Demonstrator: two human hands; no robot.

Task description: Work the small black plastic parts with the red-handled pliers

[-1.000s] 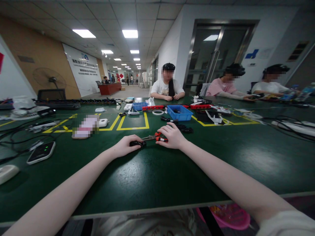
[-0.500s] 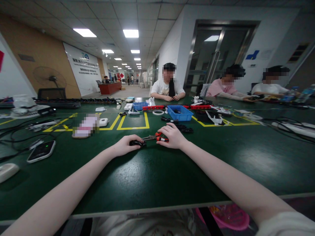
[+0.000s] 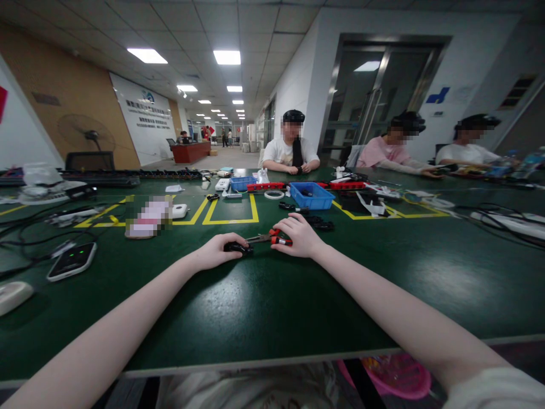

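My left hand (image 3: 218,250) is closed around a small black bundle, perhaps a coiled cable (image 3: 238,247), resting low over the green table (image 3: 238,318). To its right, my right hand (image 3: 300,236) grips pliers (image 3: 279,241) by their red-and-black handles. The jaws of the pliers point left and reach the black bundle by my left fingertips. Whether the jaws bite on it is too small to tell. Just beyond my right hand lie more black cable bundles (image 3: 321,224), with another black piece (image 3: 293,208) behind them.
A blue bin (image 3: 311,196) stands past my hands, near a white ring (image 3: 273,194) and red strips (image 3: 266,186). On the left are a phone (image 3: 72,261), a pink-and-white item (image 3: 147,220) and dark cables (image 3: 25,241). Three people sit across the table.
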